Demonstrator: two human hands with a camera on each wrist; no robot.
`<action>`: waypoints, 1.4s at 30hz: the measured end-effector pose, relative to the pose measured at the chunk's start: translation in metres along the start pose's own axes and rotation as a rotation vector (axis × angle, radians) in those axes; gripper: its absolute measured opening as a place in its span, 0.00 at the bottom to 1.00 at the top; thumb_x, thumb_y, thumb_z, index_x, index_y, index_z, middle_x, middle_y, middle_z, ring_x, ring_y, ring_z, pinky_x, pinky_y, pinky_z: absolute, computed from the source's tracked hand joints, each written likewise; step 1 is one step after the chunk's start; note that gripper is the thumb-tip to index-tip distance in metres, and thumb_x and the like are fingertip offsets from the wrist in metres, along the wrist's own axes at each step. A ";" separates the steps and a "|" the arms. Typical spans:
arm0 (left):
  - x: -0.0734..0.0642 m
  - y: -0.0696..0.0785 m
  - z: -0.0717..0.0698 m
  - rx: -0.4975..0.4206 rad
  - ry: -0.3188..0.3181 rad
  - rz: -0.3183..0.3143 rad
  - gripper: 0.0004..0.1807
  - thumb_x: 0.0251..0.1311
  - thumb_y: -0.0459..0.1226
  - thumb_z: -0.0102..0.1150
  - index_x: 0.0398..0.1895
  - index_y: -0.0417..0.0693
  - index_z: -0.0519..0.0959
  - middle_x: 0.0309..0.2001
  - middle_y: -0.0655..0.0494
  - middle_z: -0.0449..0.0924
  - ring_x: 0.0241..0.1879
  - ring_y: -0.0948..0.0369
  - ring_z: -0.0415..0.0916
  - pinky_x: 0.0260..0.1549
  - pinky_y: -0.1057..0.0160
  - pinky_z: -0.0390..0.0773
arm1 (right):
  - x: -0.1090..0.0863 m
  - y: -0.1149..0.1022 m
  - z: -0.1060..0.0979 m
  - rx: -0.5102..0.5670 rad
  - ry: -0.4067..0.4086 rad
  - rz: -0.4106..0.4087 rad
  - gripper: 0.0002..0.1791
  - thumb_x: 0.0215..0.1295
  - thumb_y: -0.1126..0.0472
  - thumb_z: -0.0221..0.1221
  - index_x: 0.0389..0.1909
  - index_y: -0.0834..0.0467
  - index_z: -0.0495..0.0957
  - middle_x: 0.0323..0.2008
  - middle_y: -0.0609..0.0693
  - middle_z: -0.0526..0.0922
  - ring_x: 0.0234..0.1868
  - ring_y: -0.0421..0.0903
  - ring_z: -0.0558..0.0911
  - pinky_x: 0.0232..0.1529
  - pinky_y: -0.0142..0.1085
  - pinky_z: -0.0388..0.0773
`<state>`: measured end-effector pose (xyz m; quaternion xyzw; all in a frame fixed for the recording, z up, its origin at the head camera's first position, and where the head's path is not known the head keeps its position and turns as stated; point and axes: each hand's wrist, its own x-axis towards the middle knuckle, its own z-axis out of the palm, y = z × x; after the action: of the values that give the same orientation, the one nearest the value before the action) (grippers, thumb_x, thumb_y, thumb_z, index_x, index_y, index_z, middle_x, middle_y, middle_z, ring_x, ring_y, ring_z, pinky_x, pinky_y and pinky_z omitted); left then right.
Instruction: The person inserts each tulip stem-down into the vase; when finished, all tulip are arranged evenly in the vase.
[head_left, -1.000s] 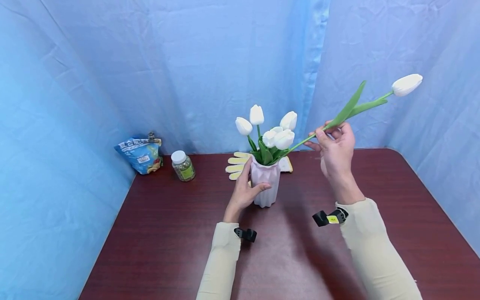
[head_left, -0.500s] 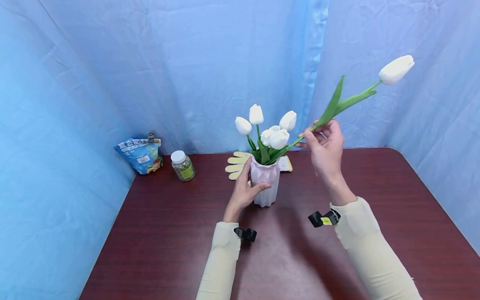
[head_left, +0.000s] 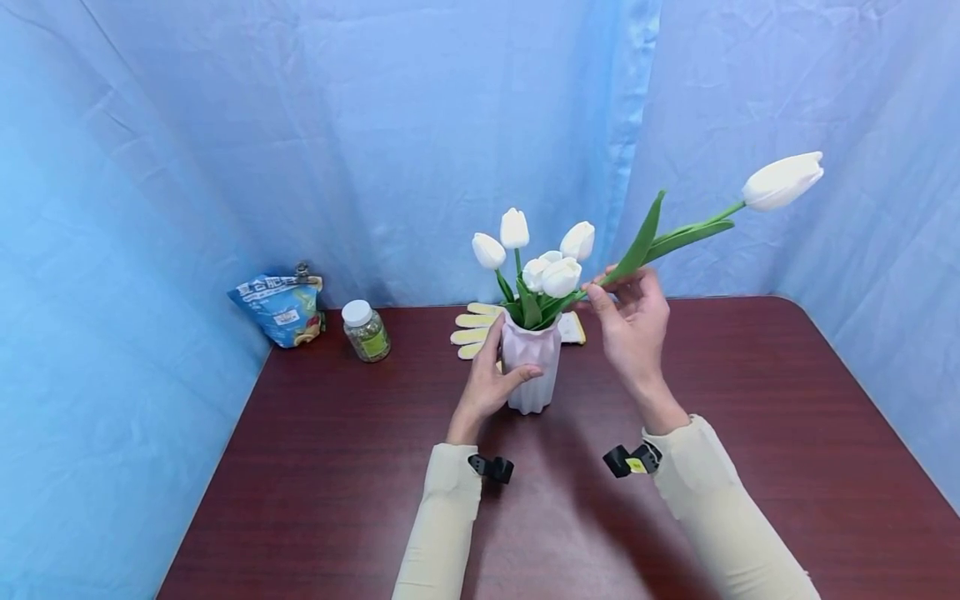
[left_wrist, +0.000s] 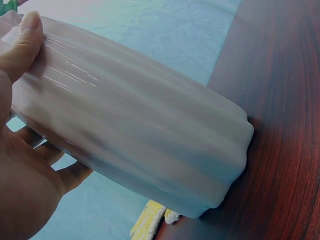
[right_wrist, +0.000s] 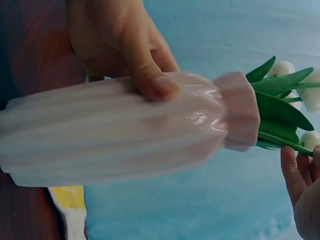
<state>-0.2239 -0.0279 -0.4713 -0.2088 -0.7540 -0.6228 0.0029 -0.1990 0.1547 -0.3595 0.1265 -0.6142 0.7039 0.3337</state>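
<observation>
A pale pink fluted vase stands upright on the table with several white tulips in its mouth. My left hand grips the vase from its left side, thumb across the front; in the left wrist view the thumb lies near the top of the ribbed wall and the fingers go behind it. My right hand pinches the green stem of another white tulip, just right of the vase mouth. That tulip slants up to the right, its stem running down to the mouth, where leaves hide its lower end.
A yellow and white work glove lies behind the vase. Farther left on the dark red table stand a white-capped jar and a clipped blue bag. Blue curtains enclose the back and sides.
My right hand has moved left and a little down toward the vase, its tulip going along, the bloom rising and then dropping. The left hand and vase have stayed put.
</observation>
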 end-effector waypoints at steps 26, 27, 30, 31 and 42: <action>0.000 -0.001 0.000 -0.016 -0.002 -0.008 0.67 0.42 0.73 0.63 0.82 0.56 0.46 0.78 0.47 0.56 0.74 0.47 0.63 0.68 0.41 0.67 | -0.027 0.016 0.003 -0.288 -0.061 0.050 0.28 0.57 0.74 0.69 0.56 0.68 0.67 0.31 0.33 0.80 0.33 0.27 0.81 0.36 0.22 0.78; 0.000 -0.001 0.000 -0.017 -0.003 -0.007 0.66 0.43 0.73 0.63 0.82 0.56 0.46 0.78 0.47 0.56 0.74 0.47 0.63 0.68 0.41 0.67 | -0.027 0.015 0.001 -0.281 -0.062 0.064 0.28 0.56 0.74 0.69 0.56 0.66 0.68 0.31 0.34 0.81 0.33 0.28 0.81 0.36 0.22 0.79; 0.000 0.000 0.000 -0.013 -0.007 -0.008 0.65 0.44 0.72 0.64 0.82 0.57 0.46 0.79 0.48 0.56 0.74 0.48 0.63 0.68 0.41 0.68 | -0.024 0.009 -0.006 -0.217 -0.041 0.086 0.27 0.55 0.76 0.68 0.55 0.62 0.70 0.34 0.38 0.82 0.34 0.31 0.82 0.36 0.23 0.79; 0.000 0.000 0.000 -0.011 -0.008 -0.007 0.64 0.45 0.71 0.65 0.82 0.57 0.46 0.79 0.49 0.55 0.74 0.48 0.62 0.68 0.41 0.68 | -0.021 0.007 -0.009 -0.181 -0.027 0.088 0.27 0.55 0.77 0.68 0.54 0.61 0.71 0.35 0.39 0.82 0.36 0.33 0.82 0.37 0.23 0.79; -0.001 0.001 0.000 -0.014 -0.009 -0.034 0.62 0.49 0.66 0.68 0.82 0.57 0.46 0.80 0.49 0.52 0.77 0.49 0.58 0.69 0.41 0.66 | 0.012 -0.028 -0.022 0.101 -0.010 0.044 0.17 0.60 0.76 0.60 0.46 0.56 0.81 0.40 0.46 0.82 0.34 0.39 0.84 0.28 0.26 0.81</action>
<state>-0.2230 -0.0283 -0.4700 -0.1987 -0.7529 -0.6273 -0.0126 -0.1850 0.1800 -0.3351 0.1334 -0.5820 0.7405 0.3084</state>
